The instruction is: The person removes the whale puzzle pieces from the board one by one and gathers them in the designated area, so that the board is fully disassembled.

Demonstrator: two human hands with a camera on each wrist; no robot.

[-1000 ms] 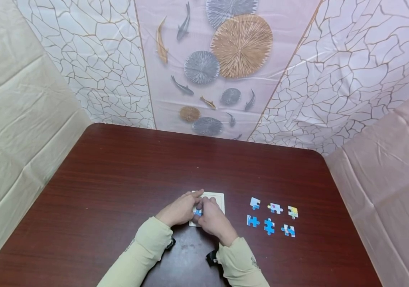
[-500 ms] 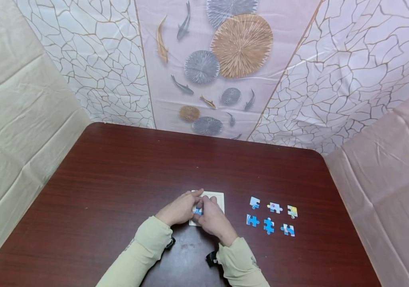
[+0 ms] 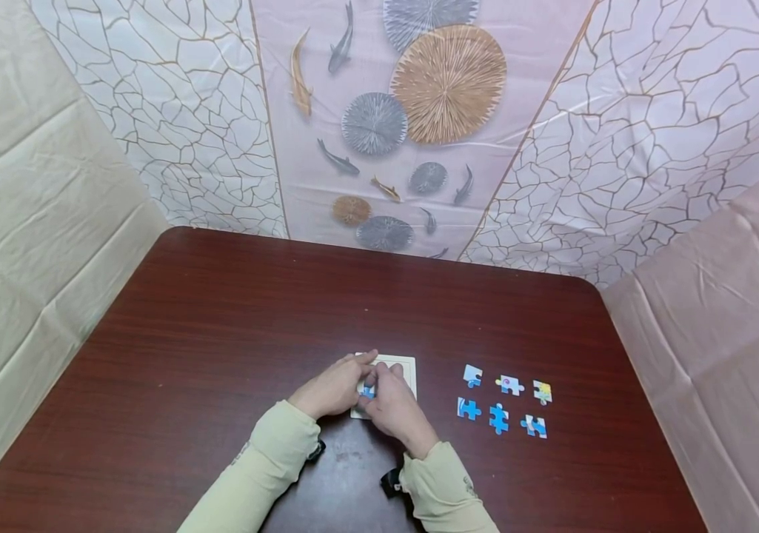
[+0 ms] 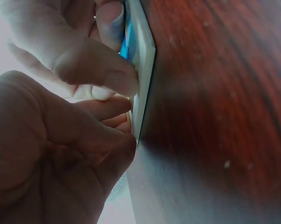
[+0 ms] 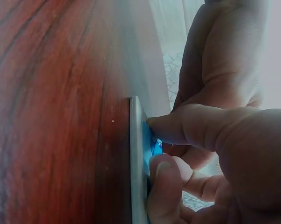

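A small pale puzzle board (image 3: 408, 364) lies on the table with both hands over it. My left hand (image 3: 332, 389) holds the board at its left side; in the left wrist view, the left hand (image 4: 70, 144) has its thumb tip at the board's edge (image 4: 144, 88). From the right, my right hand (image 3: 395, 406) bends thumb and fingers around a blue jigsaw piece (image 3: 368, 391) on the board. Close up, that blue piece (image 5: 156, 146) shows between the right thumb and a curled finger (image 5: 164, 184). The fingers hide most of the piece and much of the board.
Several loose jigsaw pieces lie in two rows to the right, among them a yellow-patterned piece (image 3: 542, 392) and a blue piece (image 3: 499, 419). The dark red table (image 3: 252, 311) meets a patterned backdrop (image 3: 206, 111) at the back, with cloth hanging on both sides.
Both hands stay almost still over the board throughout. The view shifts only very slightly, and the loose pieces keep their arrangement.
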